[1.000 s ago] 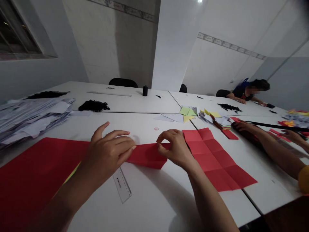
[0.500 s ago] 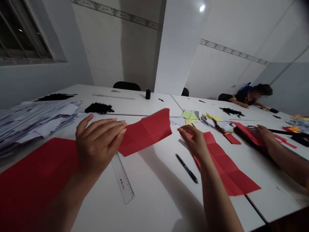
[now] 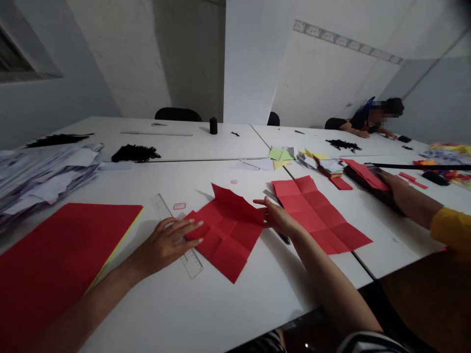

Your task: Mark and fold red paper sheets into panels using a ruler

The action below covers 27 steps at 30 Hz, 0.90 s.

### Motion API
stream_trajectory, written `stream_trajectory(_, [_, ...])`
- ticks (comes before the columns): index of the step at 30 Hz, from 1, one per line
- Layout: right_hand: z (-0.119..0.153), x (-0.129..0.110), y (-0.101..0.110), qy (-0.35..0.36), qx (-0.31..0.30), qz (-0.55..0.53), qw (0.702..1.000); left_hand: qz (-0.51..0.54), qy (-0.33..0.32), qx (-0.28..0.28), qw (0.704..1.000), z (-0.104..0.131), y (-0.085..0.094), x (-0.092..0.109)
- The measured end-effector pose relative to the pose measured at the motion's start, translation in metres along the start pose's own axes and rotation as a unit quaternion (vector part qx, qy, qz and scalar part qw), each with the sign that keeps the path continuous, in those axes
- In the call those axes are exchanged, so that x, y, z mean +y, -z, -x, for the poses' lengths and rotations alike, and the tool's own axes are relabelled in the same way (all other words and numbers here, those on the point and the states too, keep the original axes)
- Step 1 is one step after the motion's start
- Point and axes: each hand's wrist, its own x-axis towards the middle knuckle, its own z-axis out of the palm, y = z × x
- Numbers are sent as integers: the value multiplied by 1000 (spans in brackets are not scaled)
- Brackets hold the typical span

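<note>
A creased red sheet [image 3: 224, 225] lies unfolded on the white table [image 3: 147, 314], its far right part standing up. My left hand [image 3: 169, 242] rests with spread fingers at the sheet's left corner, over a clear ruler [image 3: 192, 264]. At the right edge, my right hand [image 3: 274, 215] touches the raised part, its fingers apart and some hidden behind the paper. Beneath that hand is a dark pen [image 3: 283, 238], mostly covered. Another creased red sheet [image 3: 320, 213] lies flat to the right.
Large red sheets [image 3: 69, 245] and a white paper pile [image 3: 47, 171] are at left. Black thread bundles [image 3: 136, 153] and a black spool [image 3: 213, 125] stand farther back. A neighbour's hand [image 3: 393, 184] touches red paper [image 3: 366, 174] at right; another person [image 3: 375, 117] leans on the far table.
The red sheet, folded and held up before, is now opened out and lower on the table. My left hand has spread at its corner; my right hand has reached its right edge. The view has shifted.
</note>
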Motion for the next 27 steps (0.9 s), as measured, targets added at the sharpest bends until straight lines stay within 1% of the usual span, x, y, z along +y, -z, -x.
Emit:
stream_trajectory(2, [-2,8,4,2,14,31,999,14,7,-12,1000,4,-2,-8])
stream_trajectory(5, [-1,12,4,34,64,73,995,46,47,-11,998,-5,-3,-9])
stream_trajectory(7, [2,12,4,55,93,82,991,61,55,-27,996,-15,-8,-2])
stream_trajectory(9, [6,10,5,73,95,84,989,69,50,-63,994,-25,-14,6])
stream_trajectory(11, [9,10,9,89,101,109,985,78,45,-95,991,-31,-22,14])
stream_trajectory(15, [5,16,15,99,136,231,958,104,39,-132,985,-29,-32,24])
stream_trajectory(16, [4,19,15,103,140,246,954,110,40,-138,984,-27,-33,26])
stream_trajectory(18, [0,23,16,112,144,235,955,119,49,-142,982,-25,-33,29])
stream_trajectory(20, [-2,26,15,120,147,199,961,119,54,-130,983,-25,-32,31])
stream_trajectory(22, [-3,27,15,124,150,168,966,105,45,-103,988,-26,-31,32])
stream_trajectory(25, [-3,24,15,127,159,121,972,63,19,-39,997,-27,-26,30])
stream_trajectory(27, [-3,22,16,131,168,79,974,36,16,0,999,-28,-20,27])
